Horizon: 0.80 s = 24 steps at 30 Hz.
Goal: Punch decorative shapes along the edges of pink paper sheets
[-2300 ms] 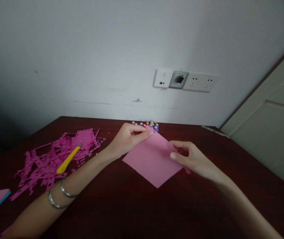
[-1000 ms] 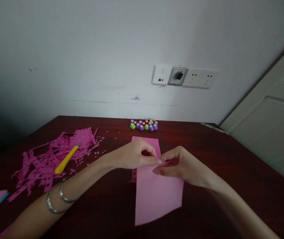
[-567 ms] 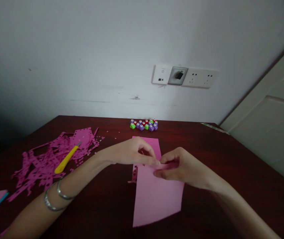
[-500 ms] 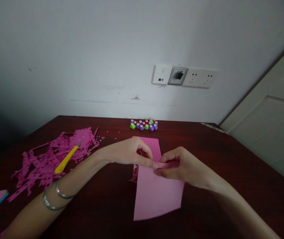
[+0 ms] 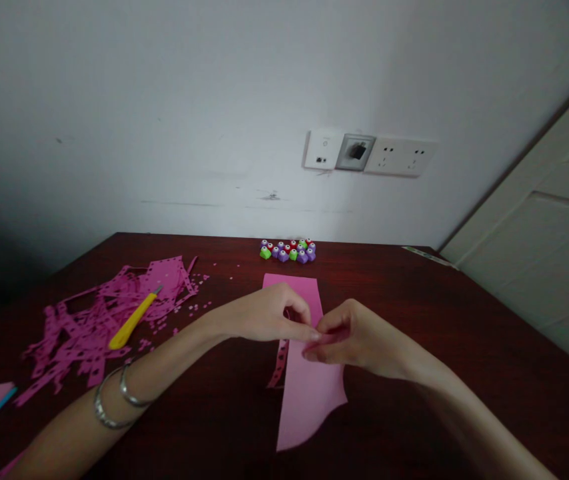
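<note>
Left hand (image 5: 269, 313): fingers curled, thumb and fingertips pinched on the pink paper at its middle.
Right hand (image 5: 352, 333): fingers bent, pinching the same spot from the other side, fingertips touching the left hand's.
Pink paper (image 5: 309, 393): held over the table; the near part hangs below the pinch, the far part shows beyond the hands.
Punched strip (image 5: 279, 360): dangles just left of the paper.
Table (image 5: 439, 320): dark wood.
Scraps (image 5: 99, 320): pink heap well to the left, yellow knife (image 5: 132, 323) on it.
Punches (image 5: 289, 251): small coloured cluster by the wall.
</note>
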Tool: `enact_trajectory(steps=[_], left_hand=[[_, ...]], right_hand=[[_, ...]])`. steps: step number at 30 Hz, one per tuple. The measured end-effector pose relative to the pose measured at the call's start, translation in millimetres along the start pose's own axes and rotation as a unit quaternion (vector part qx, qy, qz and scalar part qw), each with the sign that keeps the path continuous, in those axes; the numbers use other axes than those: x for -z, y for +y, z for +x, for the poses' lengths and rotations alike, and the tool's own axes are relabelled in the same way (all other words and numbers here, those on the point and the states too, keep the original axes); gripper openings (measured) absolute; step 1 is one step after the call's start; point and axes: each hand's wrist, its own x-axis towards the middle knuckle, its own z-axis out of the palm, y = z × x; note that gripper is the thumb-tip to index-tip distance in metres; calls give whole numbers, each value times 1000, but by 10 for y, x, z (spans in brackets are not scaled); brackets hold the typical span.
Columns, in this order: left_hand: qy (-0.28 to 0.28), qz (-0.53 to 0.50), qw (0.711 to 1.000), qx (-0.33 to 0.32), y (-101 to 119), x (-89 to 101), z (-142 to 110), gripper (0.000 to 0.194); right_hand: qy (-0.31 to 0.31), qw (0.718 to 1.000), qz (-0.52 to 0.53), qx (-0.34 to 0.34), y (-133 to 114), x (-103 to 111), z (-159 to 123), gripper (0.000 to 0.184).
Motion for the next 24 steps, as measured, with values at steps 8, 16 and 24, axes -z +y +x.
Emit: enact_trajectory(steps=[8,16,24], left_hand=[[-37,-56,998,2,-26,-36,27,29],[6,-16,1000,9,36,107,-48,28],[121,34,992,30,39,588,-261,26]], right_hand=[[-53,998,-27,-21,-41,-7,-61,19],[-58,996,-47,-49,-88,-35,-79,16],[-42,998,-47,-21,59,175,13,21]])
